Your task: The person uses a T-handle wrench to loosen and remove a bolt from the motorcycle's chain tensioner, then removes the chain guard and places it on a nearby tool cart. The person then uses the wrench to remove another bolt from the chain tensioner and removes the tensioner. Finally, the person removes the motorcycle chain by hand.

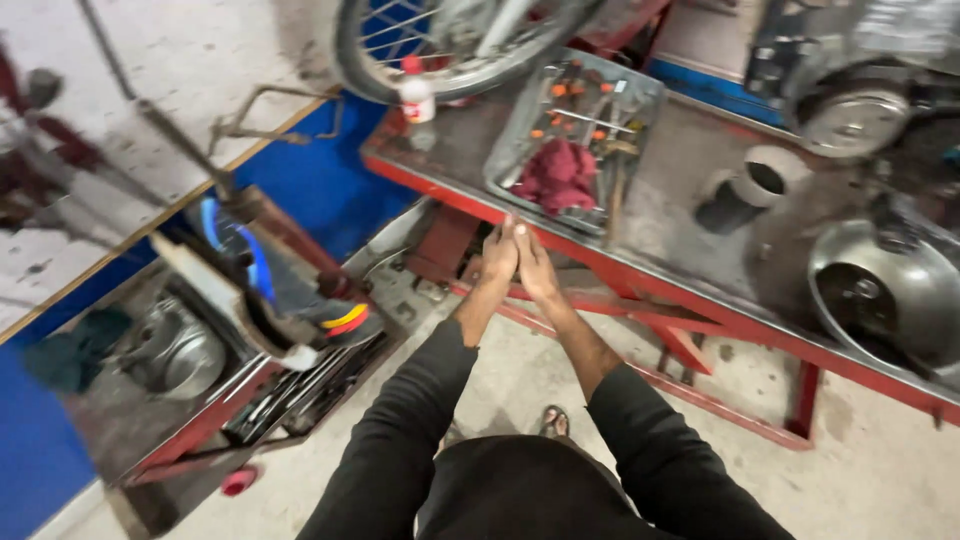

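Left to right: an open tool drawer [290, 395] stands at the left, and the left hand [497, 256] and right hand [536, 268] meet palm to palm, fingers straight, holding nothing, just below the red edge of the workbench [690, 210]. Nearest above them on the bench lies a metal tray [640, 100] with a dark red rag [557, 175], then a black cup [738, 195] and a round metal cover [885, 290].

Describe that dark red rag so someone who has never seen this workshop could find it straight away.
Start at the long red-framed metal workbench in front of the person, whose hands are pressed together just below its edge. On it lies a shallow grey metal tray of small tools. The dark red rag sits crumpled at the tray's near end, the only soft, cloth thing among hard metal pieces.
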